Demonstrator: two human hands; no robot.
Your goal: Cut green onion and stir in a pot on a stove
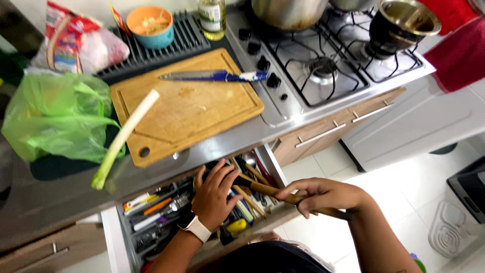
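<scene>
My left hand (pixel 214 194) rests flat with fingers spread on the utensils inside an open drawer (pixel 115 235) under the counter. A white watch band circles its wrist. My right hand (pixel 323 194) grips a long wooden utensil (pixel 270 191) by its handle, the far end still among the drawer's contents. The drawer holds several wooden spoons, knives and coloured tools. Above it, a leek stalk (pixel 124 136) lies across the left edge of a wooden cutting board (pixel 187 108), its green end hanging past the counter's front. A blue-handled knife (pixel 214 76) lies at the board's far side.
A green plastic bag (pixel 55 116) sits left of the board. Behind are a red-and-white food bag (pixel 76 43), a bowl (pixel 150 25) on a black rack and an oil bottle (pixel 212 17). The gas stove (pixel 328 65) carries pots (pixel 401 23). Red cloth (pixel 459 55) hangs at right.
</scene>
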